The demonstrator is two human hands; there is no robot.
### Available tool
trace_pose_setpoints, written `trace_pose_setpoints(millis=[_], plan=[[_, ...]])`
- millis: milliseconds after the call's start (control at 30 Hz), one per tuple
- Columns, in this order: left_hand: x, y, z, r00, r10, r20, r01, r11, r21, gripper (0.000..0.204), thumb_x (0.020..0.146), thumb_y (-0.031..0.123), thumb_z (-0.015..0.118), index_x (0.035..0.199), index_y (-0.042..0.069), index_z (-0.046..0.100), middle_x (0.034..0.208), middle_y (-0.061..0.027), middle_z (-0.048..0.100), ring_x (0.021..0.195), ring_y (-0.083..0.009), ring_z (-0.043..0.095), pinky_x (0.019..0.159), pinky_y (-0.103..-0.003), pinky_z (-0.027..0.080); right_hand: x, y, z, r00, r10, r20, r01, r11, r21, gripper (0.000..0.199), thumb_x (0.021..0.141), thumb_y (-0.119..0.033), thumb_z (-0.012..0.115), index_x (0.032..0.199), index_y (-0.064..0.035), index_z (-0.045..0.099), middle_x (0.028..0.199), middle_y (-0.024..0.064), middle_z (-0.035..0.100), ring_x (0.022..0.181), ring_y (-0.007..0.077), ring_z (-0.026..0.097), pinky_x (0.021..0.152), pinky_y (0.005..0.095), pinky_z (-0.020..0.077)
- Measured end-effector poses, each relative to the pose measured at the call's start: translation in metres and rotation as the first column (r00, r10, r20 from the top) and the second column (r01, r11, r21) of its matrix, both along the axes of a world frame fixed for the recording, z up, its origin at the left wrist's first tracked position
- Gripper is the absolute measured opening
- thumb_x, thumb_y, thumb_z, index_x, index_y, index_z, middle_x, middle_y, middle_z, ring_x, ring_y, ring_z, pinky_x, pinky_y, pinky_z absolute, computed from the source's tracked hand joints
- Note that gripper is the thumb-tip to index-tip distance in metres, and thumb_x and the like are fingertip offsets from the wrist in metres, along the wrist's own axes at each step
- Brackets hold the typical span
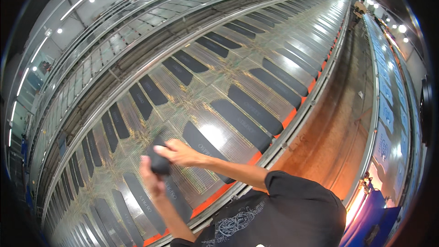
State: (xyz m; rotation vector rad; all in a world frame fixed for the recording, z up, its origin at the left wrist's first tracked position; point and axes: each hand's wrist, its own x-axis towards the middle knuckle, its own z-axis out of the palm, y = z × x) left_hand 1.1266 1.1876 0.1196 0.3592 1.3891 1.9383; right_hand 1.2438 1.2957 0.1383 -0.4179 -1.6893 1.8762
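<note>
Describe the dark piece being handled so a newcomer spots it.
Find the long table sweeping diagonally through the picture. At its near part, the right hand grips a dark piece, with the left hand close beside it. Unlike the flat dark strips around it, this one is in hand.

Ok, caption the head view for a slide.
Left hand and right hand handle a dark piece over a long table lined with dark panels.

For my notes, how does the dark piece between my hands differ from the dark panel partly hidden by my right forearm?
The dark piece is held up; the dark panel lies flat. The dark piece looks plain; the dark panel is lettered. Both look almost black.
</note>
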Motion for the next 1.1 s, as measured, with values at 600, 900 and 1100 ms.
trace_pose_setpoints(millis=[600,900,1100], plan=[[-0.083,0.014,-0.100,0.991,-0.111,0.070,0.121,0.982,-0.142,0.041,0.080,-0.001,0.062,0.119,-0.003,0.048,0.105,-0.0129,0.062,0.090,-0.0221,0.063,0.075,-0.032,0.053,0.147,-0.088,-0.105,0.628,0.687,0.366,-0.555,0.725,-0.407,0.045,0.093,-0.042,0.053,0.077,-0.0021,0.063,0.066,-0.0002,0.061,0.057,0.0043,0.049,0.050,0.0223,0.0375],[-0.127,0.088,-0.158,0.972,-0.127,-0.196,0.088,0.977,-0.196,0.052,0.077,-0.003,0.061,0.126,0.001,0.044,0.111,-0.0124,0.059,0.096,-0.0228,0.060,0.082,-0.033,0.051,0.097,-0.090,-0.221,0.690,0.523,0.500,-0.194,0.800,-0.568,0.045,0.092,-0.046,0.054,0.087,-0.0020,0.065,0.073,0.0029,0.067,0.057,0.0057,0.053,0.054,0.0207,0.0437],[-0.115,0.057,-0.246,0.736,-0.158,-0.659,-0.398,0.686,-0.609,0.101,0.070,0.025,0.077,0.146,0.006,0.013,0.137,-0.0261,0.039,0.127,-0.0394,0.039,0.105,-0.042,0.033,0.103,-0.091,-0.306,0.557,0.404,0.726,-0.024,0.881,-0.472,0.048,0.087,-0.048,0.060,0.082,-0.0002,0.064,0.072,0.0063,0.066,0.055,0.0107,0.058,0.047,0.0253,0.0469]])
